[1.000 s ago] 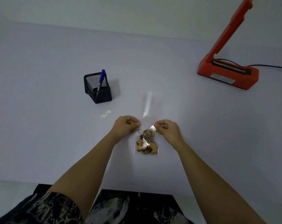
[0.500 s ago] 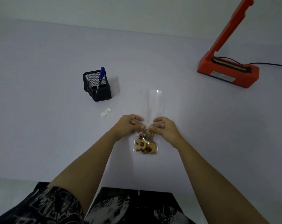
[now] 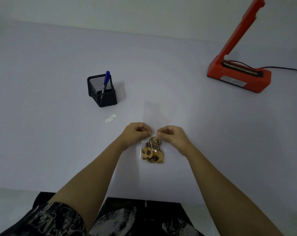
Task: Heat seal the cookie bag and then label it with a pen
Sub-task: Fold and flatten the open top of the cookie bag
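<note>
A clear plastic cookie bag (image 3: 153,151) lies on the white table near me, with chocolate-chip cookies bunched at its near end. Its empty upper part reaches away from me, flat and see-through. My left hand (image 3: 137,133) pinches the bag just above the cookies from the left. My right hand (image 3: 171,135) pinches it at the same height from the right, the fingertips close together. An orange heat sealer (image 3: 239,77) stands at the far right with its arm raised. A blue pen (image 3: 106,82) stands in a black mesh holder (image 3: 102,93).
A small white label strip (image 3: 110,118) lies between the holder and my left hand. The sealer's black cable (image 3: 283,68) runs off to the right edge. The white table's (image 3: 42,133) near edge is just in front of my patterned clothing.
Both hands have drawn closer together on the bag above the cookies. The bag's empty upper part, standing up and glinting a second ago, now lies flatter on the table.
</note>
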A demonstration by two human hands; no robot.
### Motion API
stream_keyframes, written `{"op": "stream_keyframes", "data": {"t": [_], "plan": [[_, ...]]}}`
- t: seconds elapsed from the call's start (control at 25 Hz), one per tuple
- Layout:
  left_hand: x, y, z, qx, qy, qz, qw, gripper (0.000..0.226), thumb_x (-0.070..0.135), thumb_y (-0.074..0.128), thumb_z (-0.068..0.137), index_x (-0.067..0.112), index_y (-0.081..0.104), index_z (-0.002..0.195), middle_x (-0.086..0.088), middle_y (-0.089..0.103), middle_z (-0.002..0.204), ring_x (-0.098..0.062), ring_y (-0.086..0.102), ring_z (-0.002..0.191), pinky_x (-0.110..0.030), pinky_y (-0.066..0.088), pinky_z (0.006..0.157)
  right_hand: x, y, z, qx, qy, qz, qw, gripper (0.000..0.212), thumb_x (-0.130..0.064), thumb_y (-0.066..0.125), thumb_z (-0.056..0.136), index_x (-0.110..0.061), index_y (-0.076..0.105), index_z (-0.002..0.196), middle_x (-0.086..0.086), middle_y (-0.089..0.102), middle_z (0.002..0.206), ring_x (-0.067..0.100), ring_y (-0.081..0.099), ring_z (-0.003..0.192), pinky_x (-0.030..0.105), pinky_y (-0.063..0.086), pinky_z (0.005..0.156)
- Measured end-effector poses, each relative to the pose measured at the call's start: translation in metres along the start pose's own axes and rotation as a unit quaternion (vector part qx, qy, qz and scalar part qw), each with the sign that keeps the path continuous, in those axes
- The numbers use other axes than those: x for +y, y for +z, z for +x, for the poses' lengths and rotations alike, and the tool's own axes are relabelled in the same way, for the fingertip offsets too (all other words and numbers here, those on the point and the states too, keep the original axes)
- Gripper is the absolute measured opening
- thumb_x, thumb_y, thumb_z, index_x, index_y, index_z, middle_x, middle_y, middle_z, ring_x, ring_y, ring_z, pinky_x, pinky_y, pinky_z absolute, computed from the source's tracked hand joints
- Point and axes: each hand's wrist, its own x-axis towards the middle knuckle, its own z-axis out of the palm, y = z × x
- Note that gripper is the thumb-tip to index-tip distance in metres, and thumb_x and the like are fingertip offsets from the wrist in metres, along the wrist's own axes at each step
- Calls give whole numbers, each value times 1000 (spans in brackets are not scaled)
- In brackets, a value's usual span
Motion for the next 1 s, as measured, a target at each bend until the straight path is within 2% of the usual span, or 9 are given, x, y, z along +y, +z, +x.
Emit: {"op": "stream_keyframes", "data": {"t": [0.16, 0.28, 0.44, 0.6, 0.76, 0.88, 0.96, 1.0], "plan": [[-5, 1, -4, 7, 1, 3, 1000, 24, 13, 70, 81, 13, 70, 104, -9, 72, 85, -13, 66, 77, -25, 51, 81, 3, 0, -5, 25, -19, -22, 999, 26, -9, 73, 78, -14, 58, 99, 5, 67, 80, 13, 65, 78, 24, 53, 75], [-8, 3, -8, 23, 5, -12, 1000, 32, 13, 67, 83, 15, 64, 115, -15, 72, 89, -18, 68, 87, -26, 51, 86, 5, 3, -7, 52, -43, -31, 997, 37, -10, 73, 78, -17, 44, 100, 5, 67, 86, 16, 65, 82, 26, 53, 77], [-7, 6, -10, 49, 21, -13, 998, 23, 15, 61, 87, 15, 65, 110, -3, 71, 94, -11, 65, 90, -25, 49, 86, 8, 5, -11, 63, -90, 15, 994, 41, -2, 64, 83, -30, 34, 87, 4, 62, 102, 16, 64, 84, 24, 53, 72], [-10, 7, -13, 100, 33, 6, 994, 45, 18, 70, 81, 26, 51, 120, -4, 71, 89, -13, 66, 86, -21, 49, 81, 15, 0, -11, 36, -77, 8, 996, 20, -4, 64, 84, -23, 58, 87, 3, 65, 97, 21, 62, 89, 29, 55, 78], [-13, 11, -13, 126, 62, 42, 989, 44, 14, 70, 81, 29, 44, 114, -8, 68, 87, -16, 64, 80, -20, 51, 74, 16, -1, -10, 20, -38, -24, 999, 20, -2, 61, 86, -11, 65, 103, 5, 64, 96, 17, 61, 86, 16, 54, 71], [-12, 13, -13, 132, 73, 91, 984, 46, 14, 67, 83, 23, 41, 121, -6, 65, 89, -14, 60, 80, -13, 46, 71, 14, 1, -10, 51, -91, -122, 987, 21, -5, 58, 89, -10, 66, 107, 2, 64, 97, 9, 60, 83, 11, 50, 74], [-10, 14, -12, 136, 75, 139, 978, 49, 15, 66, 84, 19, 39, 126, -3, 57, 93, -13, 56, 79, -16, 45, 71, 15, 3, -8, 71, -142, -208, 965, 20, -7, 58, 88, -11, 67, 106, 1, 61, 99, 2, 55, 80, 5, 44, 73], [-11, 15, -11, 140, 82, 173, 971, 48, 16, 65, 85, 18, 41, 126, -2, 54, 97, -13, 54, 79, -18, 45, 71, 16, 3, -7, 82, -155, -242, 954, 20, -8, 60, 87, -12, 67, 106, 2, 55, 102, 4, 53, 80, 7, 42, 74]]}}
